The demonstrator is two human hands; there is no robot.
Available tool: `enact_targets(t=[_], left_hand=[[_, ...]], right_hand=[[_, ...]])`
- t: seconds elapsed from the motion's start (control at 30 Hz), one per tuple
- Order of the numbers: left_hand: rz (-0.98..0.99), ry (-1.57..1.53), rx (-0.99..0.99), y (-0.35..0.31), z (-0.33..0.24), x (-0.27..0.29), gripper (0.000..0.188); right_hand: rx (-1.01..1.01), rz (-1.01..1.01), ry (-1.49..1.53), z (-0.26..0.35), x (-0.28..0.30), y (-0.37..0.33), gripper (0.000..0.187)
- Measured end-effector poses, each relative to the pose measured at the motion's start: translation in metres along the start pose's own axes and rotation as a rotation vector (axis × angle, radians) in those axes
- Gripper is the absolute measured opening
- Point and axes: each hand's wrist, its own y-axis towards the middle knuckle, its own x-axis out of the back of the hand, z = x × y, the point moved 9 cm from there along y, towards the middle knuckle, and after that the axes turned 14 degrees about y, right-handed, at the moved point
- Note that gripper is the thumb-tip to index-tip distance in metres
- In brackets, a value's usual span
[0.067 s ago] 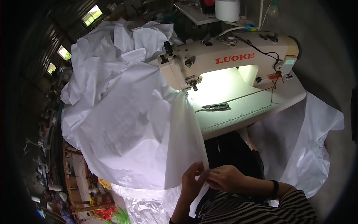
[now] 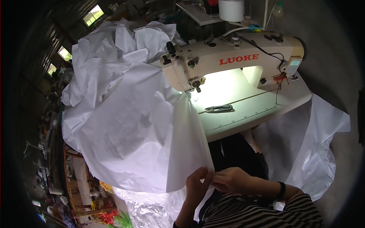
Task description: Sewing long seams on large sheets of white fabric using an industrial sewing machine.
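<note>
A large white plastic-like sheet [image 2: 129,125] is heaped to the left and hangs over the near side. Its right edge runs up to the needle and presser foot of a cream sewing machine [image 2: 235,59]. Close to my lap, my left hand [image 2: 196,185] pinches that edge at its lower corner. Against it, my right hand [image 2: 230,180] has its fingers closed on the same edge, a dark band round its wrist. The fingertips of both hands nearly meet, partly hiding the bit of sheet between them. Thread snips [image 2: 219,109] lie on the lit machine bed [image 2: 247,114].
More white sheeting [image 2: 315,152] hangs at the right, beyond the machine bed. A white thread cone [image 2: 231,10] stands behind the machine. Wooden framing [image 2: 72,186] and red and green material [image 2: 114,217] are at lower left, beside shiny crumpled sheeting [image 2: 146,211].
Both hands have shifted very slightly downward with the sheet's edge still between their fingers. Otherwise the scene looks the same.
</note>
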Motion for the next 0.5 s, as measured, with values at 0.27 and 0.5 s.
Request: enact_targets(t=[0.27, 0.5], left_hand=[[0.023, 0.018, -0.068, 0.001, -0.016, -0.042, 0.012], [0.55, -0.909, 0.186, -0.055, 0.095, -0.035, 0.025]], right_hand=[[-0.503, -0.39, 0.187, -0.083, 0.046, 0.011, 0.045], [-0.532, -0.198, -0.516, -0.06, 0.029, 0.0, 0.059]])
